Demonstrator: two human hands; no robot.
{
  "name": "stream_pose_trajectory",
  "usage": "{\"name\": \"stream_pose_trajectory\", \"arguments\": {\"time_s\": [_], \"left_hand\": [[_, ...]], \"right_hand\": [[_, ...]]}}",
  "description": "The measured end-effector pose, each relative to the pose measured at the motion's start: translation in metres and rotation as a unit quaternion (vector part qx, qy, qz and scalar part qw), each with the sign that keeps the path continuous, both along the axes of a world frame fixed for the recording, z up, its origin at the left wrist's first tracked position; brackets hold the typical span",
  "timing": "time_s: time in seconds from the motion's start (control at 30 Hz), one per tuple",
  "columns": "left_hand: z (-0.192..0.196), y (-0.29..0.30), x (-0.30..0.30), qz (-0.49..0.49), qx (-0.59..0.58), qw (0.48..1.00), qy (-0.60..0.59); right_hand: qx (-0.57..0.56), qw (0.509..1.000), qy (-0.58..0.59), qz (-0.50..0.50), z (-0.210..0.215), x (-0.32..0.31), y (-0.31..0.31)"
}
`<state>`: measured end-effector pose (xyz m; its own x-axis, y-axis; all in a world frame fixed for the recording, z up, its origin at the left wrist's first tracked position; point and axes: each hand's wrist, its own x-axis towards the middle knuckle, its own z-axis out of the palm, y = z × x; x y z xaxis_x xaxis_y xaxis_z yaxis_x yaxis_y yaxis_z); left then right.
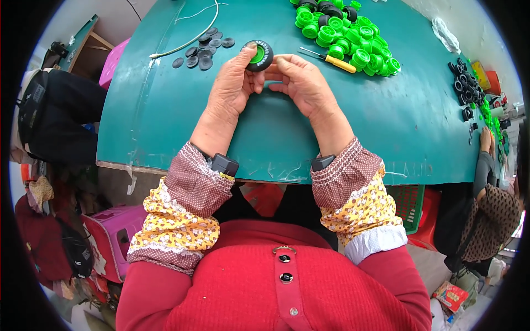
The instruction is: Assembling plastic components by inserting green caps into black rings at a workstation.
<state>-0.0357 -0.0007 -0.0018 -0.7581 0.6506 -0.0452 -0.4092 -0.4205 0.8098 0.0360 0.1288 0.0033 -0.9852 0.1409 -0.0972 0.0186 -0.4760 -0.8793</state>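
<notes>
- I see the left hand [232,83] pinching a black rubber tyre with green plastic hub [259,55] over the smooth teal tabletop [386,121].
- The right hand [302,83] curls at its edge, grip unclear to me.
- If the left pinch loosens, it could slip.

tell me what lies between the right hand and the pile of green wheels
In the head view, a yellow-handled screwdriver lies on the table between the right hand and the pile of green wheels.

Green table [386,127] | toward left edge: black discs [205,63] | far from near edge: green rims [361,56], 1 screwdriver [340,64] | toward right edge: tyres [468,91]
</notes>
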Motion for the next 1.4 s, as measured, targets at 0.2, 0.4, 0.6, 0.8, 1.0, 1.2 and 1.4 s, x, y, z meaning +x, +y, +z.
{"name": "stream_pose_trajectory", "arguments": {"time_s": [0.2,0.4,0.6,0.8,1.0,1.2,1.4], "left_hand": [[0.012,0.005,0.014,0.053,-0.181,0.973,0.13],[0.013,0.006,0.016,0.01,-0.169,0.966,0.197],[0.014,0.005,0.016,-0.035,-0.189,0.966,0.17],[0.012,0.004,0.015,-0.09,-0.117,0.983,0.107],[0.012,0.006,0.017,-0.098,-0.104,0.984,0.105],[0.011,0.009,0.015,-0.106,-0.12,0.978,0.133],[0.01,-0.003,0.009,-0.067,-0.055,0.993,0.074]], "right_hand": [[-0.01,0.998,0.007,-0.065,0.0,0.001,0.002],[0.104,0.992,0.019,-0.065,0.001,0.002,0.0],[0.086,0.995,0.032,-0.039,0.0,0.001,0.0],[0.045,0.997,0.038,-0.053,0.001,0.003,-0.005],[0.051,0.996,0.026,-0.074,0.006,0.005,-0.005],[0.033,0.998,0.039,-0.024,-0.001,0.003,0.008],[0.23,0.967,0.095,0.044,0.005,0.005,-0.007]]}}
